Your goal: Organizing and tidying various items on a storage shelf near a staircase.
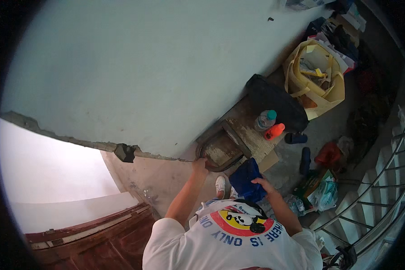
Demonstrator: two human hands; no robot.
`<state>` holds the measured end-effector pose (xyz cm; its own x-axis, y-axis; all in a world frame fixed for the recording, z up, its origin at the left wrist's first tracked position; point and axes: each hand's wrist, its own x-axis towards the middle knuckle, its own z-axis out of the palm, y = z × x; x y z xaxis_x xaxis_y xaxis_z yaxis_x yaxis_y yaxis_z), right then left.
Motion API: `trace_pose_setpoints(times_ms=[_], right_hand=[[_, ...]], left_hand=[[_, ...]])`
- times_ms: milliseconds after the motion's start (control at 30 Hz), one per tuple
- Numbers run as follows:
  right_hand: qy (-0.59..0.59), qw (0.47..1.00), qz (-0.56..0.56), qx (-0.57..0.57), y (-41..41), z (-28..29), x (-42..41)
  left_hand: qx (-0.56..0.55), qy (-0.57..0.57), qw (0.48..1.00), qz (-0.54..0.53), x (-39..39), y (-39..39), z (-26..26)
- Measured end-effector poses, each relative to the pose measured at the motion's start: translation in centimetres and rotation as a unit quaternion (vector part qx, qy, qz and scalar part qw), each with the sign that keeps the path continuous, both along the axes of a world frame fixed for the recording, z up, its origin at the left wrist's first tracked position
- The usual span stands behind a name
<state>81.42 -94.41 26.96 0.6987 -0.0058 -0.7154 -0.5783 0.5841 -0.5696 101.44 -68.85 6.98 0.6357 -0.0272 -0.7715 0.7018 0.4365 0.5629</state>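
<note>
My left hand (200, 166) grips the near curved edge of a dark wooden frame (227, 165), perhaps part of a chair, beside the wall. My right hand (263, 185) holds a dark blue folded item (244, 179), fabric or plastic, just right of the frame. Beyond the frame, on a worn wooden surface (256, 148), a clear plastic bottle with a teal cap (265, 120) stands next to a red-orange bottle (273, 132). A black bag or cloth (276, 104) lies behind the bottles.
Cream bags (334, 98) stand at the back right. Dark blue slippers (304, 161), a red plastic bag (327, 155) and a teal plastic bag (325, 195) lie on the floor. A metal stair railing (361, 202) curves along the right; a reddish wooden door (114, 243) is lower left.
</note>
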Motion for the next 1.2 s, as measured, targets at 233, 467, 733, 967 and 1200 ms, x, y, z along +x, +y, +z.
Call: trace_pose_setpoints(times_ms=[233, 467, 733, 967, 1200], right_hand=[[-0.016, 0.998, -0.028, 0.052, -2.8, -3.3, -1.0], [-0.011, 0.996, 0.092, 0.005, -9.7, -3.4, -0.6], [-0.026, 0.972, 0.210, -0.100, -24.6, -1.1, -1.5], [0.027, 0.987, 0.144, -0.059, -33.5, -2.1, -3.4], [-0.033, 0.989, 0.134, -0.046, -33.0, 2.7, -1.8]], left_hand=[[0.037, 0.009, 0.998, 0.047, 1.0, -4.0, 4.8], [0.061, 0.028, 0.983, 0.170, 0.6, -6.5, 7.8], [0.155, -0.054, 0.967, 0.195, -0.6, -7.1, 6.2], [0.478, -0.408, 0.771, -0.103, -5.4, -19.0, 17.8], [0.350, -0.470, 0.798, -0.144, -2.4, -30.3, 19.3]])
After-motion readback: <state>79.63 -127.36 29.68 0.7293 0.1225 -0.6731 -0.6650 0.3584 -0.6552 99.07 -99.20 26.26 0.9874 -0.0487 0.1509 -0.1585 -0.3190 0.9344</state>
